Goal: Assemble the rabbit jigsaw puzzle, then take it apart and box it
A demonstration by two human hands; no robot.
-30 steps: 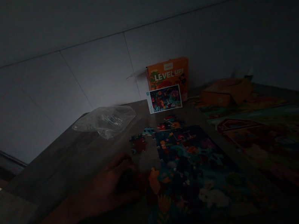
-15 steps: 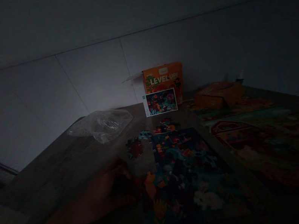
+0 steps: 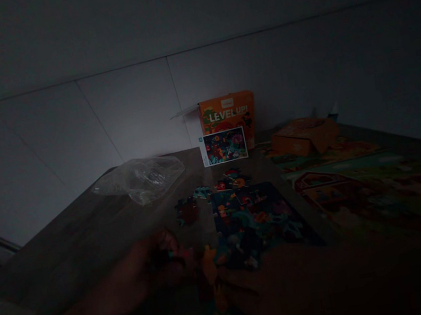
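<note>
The scene is very dark. My left hand point(image 3: 159, 260) is at the left side of a partly assembled jigsaw puzzle point(image 3: 262, 210), fingers closed on a small puzzle piece point(image 3: 176, 253) with a touch of green and red. Across the lower part of the puzzle lies my right hand point(image 3: 256, 284), its fingers stretched leftward over the orange figure near the left edge; it covers the white rabbit area. Joined loose pieces point(image 3: 187, 211) lie beyond my left hand, and more pieces point(image 3: 232, 179) sit above the puzzle's top edge.
A picture card point(image 3: 223, 147) leans on an orange "LEVEL UP!" box point(image 3: 226, 106) at the back by the wall. A crumpled clear plastic bag point(image 3: 139, 180) lies at back left. On the right are another orange box point(image 3: 304, 136) and a large colourful puzzle point(image 3: 361, 191).
My right hand has come in from the lower right and onto the puzzle. My left hand stays by the puzzle's left side, and the piece in it shows more clearly.
</note>
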